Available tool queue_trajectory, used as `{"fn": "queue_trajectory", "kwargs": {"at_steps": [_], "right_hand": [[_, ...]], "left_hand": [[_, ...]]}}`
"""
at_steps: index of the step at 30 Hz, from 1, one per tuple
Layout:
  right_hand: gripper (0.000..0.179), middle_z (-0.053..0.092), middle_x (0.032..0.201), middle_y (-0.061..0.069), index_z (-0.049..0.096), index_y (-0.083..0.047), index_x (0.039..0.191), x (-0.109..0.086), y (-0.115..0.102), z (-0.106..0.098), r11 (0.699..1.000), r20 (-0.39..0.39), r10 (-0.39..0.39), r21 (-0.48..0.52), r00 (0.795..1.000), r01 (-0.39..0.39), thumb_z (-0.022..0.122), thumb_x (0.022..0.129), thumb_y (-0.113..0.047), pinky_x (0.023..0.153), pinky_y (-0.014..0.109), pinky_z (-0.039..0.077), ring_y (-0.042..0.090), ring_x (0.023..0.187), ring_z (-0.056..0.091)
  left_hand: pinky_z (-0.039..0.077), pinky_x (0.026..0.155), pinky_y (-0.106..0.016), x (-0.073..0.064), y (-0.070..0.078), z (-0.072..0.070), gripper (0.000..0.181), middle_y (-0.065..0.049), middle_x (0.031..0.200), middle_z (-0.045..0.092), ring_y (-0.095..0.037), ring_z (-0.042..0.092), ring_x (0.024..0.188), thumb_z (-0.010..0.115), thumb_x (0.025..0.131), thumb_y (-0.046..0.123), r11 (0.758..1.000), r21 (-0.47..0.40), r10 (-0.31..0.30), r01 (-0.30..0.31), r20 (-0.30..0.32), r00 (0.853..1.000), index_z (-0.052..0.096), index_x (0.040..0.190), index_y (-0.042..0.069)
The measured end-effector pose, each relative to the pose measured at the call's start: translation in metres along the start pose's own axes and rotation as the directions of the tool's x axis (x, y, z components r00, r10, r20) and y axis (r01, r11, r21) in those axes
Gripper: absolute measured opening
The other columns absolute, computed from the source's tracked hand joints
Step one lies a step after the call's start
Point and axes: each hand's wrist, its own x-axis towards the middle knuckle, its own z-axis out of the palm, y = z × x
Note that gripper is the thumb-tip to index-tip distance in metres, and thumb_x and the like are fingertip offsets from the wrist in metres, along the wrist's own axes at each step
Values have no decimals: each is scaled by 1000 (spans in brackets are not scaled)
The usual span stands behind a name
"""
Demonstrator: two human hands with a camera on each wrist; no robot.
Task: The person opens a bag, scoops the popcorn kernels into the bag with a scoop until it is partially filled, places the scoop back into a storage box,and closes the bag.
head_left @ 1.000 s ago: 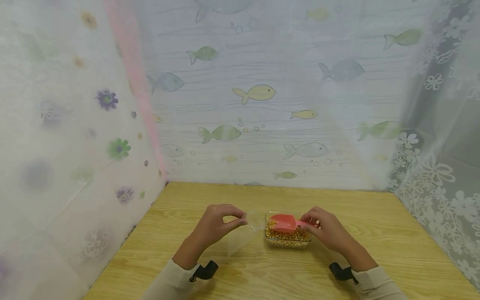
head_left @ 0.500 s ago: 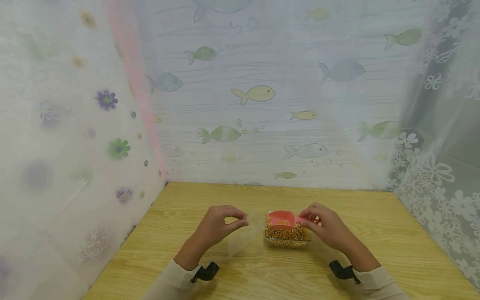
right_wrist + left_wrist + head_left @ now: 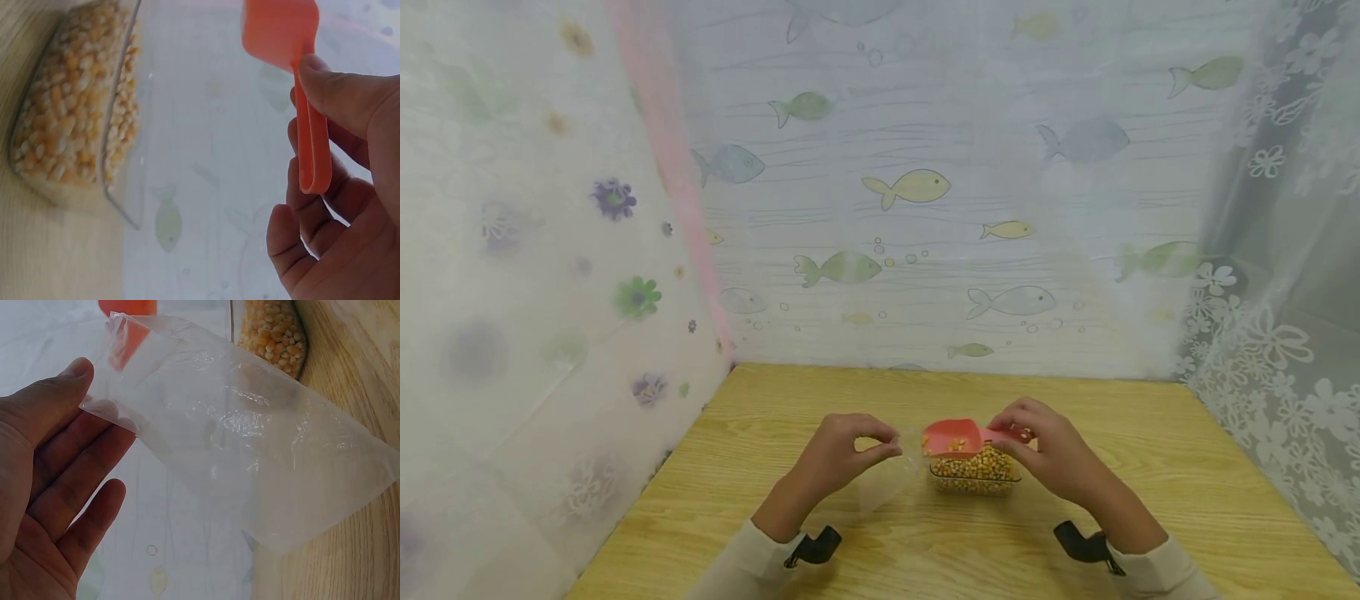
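R hand (image 3: 1041, 437) grips the red scoop (image 3: 952, 439) by its handle, thumb on one side, fingers on the other. L hand (image 3: 850, 450) pinches a clear plastic bag (image 3: 237, 425) at its top edge, thumb vs. fingers; bag hangs down from there, w/ nothing seen inside. Scoop is held up over the L part of the container, bowl pointing to the bag – front edge right by the bag's top, can't tell if touching. A few yellow kernels (image 3: 957, 445) lie in the bowl. Below: a clear container (image 3: 974, 480) w/ lots of corn (image 3: 981, 463), standing on the wood-look surface (image 3: 880, 571), just to the R of the bag. Both wrists have a black gadget (image 3: 820, 546) near a light sleeve (image 3: 741, 562). Further out – fish-print curtain (image 3: 917, 250) at back, flower-print sheet (image 3: 512, 333) on the L.
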Motion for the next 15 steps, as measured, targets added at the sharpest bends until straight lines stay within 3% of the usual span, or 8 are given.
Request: {"fn": "queue_trajectory", "kwargs": {"at_steps": [10, 15], "right_hand": [[21, 60, 103, -15, 73, -22, 104, 2, -21, 0, 987, -7, -92, -134, 996, 90, 84, 88, -14, 81, 32, 54, 6, 100, 54], [24, 61, 102, -11, 74, -19, 100, 3, -26, -1, 965, -33, -158, -216, 987, 147, 88, 82, -13, 78, 30, 51, 8, 97, 51]], "left_hand": [[61, 83, -25, 0, 5, 5, 17, 9, 102, 78, -1, 72, 93, 78, 94, 31, 1000, -20, -12, 13, 30, 999, 80, 108, 24], [60, 83, -23, 1, 3, 8, 18, 11, 103, 78, -1, 72, 94, 76, 94, 34, 1000, -24, -15, 16, 42, 999, 80, 109, 25]]}}
